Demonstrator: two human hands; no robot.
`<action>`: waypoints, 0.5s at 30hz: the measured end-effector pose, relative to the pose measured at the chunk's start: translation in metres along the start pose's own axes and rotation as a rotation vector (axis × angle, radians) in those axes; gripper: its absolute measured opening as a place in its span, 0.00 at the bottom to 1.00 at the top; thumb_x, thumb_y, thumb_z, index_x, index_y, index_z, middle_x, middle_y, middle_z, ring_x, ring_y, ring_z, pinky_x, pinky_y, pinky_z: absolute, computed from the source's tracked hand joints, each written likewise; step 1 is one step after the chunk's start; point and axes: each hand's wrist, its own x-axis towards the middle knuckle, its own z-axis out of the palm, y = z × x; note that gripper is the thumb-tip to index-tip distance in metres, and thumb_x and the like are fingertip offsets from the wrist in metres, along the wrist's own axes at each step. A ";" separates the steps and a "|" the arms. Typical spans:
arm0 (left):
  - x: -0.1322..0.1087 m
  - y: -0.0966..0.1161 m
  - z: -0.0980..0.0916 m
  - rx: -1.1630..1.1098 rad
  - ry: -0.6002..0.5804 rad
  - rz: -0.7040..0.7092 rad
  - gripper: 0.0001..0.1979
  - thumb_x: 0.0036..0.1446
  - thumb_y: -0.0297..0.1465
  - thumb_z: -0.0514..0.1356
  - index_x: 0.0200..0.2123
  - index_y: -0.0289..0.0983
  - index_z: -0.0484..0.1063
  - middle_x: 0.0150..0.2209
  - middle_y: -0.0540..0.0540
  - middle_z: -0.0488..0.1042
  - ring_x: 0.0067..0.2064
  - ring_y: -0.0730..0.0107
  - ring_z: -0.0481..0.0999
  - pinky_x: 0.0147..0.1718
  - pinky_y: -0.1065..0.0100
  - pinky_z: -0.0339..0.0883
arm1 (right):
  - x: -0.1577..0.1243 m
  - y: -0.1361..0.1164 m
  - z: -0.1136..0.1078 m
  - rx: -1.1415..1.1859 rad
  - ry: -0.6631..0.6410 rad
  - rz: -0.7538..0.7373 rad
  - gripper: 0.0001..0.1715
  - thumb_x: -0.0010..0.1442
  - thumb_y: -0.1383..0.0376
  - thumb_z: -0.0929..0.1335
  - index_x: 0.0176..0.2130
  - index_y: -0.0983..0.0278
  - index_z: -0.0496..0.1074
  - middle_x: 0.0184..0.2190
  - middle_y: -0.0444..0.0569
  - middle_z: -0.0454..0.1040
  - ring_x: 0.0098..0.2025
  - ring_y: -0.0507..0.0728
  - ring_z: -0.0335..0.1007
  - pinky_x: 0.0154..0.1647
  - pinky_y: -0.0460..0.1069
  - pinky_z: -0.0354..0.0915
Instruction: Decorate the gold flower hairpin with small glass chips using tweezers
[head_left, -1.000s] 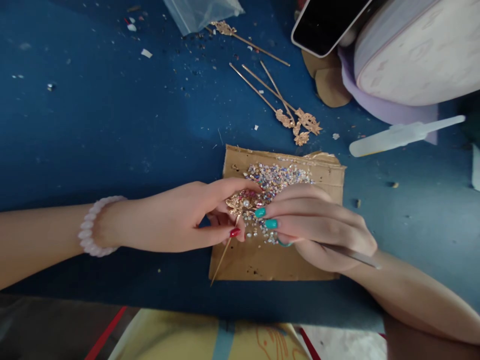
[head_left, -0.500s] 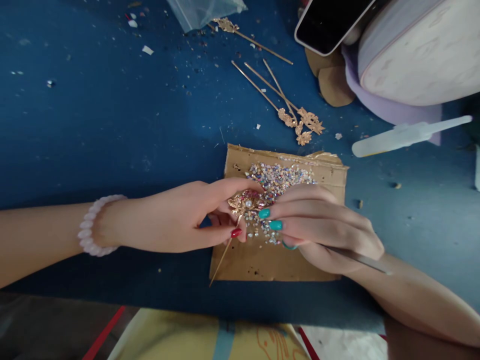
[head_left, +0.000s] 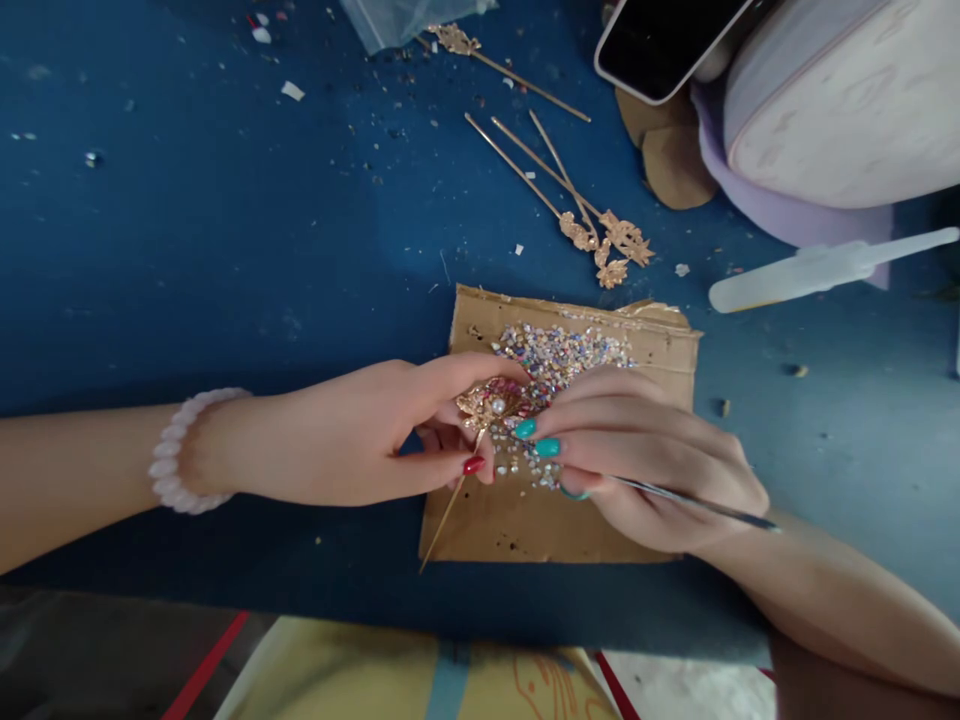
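While the left hand (head_left: 352, 430) pinches a gold hairpin (head_left: 491, 405) by its flowered head between thumb and forefinger, the right hand (head_left: 652, 455) lies just beside it, fingers curled round a thin metal tool (head_left: 705, 507) whose back end sticks out past the wrist. Both hands are closed on what they hold, and their fingertips nearly meet over the hairpin's head, which carries a small white pearl. The working tip of the tool is hidden under the right fingers. The hairpin's long stem slants down and left from the head, its tip at the near left corner of a piece of cardboard (head_left: 525, 525) on the blue counter (head_left: 225, 250). A heap of tiny glittering stones (head_left: 562, 352) lies on the cardboard, right up against the fingers. A bracelet (head_left: 176, 450) of pale beads circles the left wrist.

Farther back on the counter, three more gold hairpins (head_left: 600, 235) lie bunched with their heads together, and a fourth hairpin (head_left: 480, 55) lies by a clear plastic bag (head_left: 390, 15) at the far edge. To the right are a clear plastic tube (head_left: 817, 270), a lilac round box (head_left: 847, 110), a dark phone (head_left: 667, 40) resting against it, and two brown discs (head_left: 671, 165). Small scraps and specks dot the counter.
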 end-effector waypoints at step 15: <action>0.002 0.000 -0.004 0.036 -0.051 0.028 0.28 0.67 0.24 0.57 0.67 0.41 0.54 0.40 0.52 0.84 0.39 0.76 0.84 0.40 0.79 0.77 | -0.001 0.004 -0.002 0.162 0.013 0.087 0.07 0.71 0.69 0.67 0.40 0.67 0.74 0.33 0.51 0.82 0.41 0.53 0.82 0.46 0.50 0.78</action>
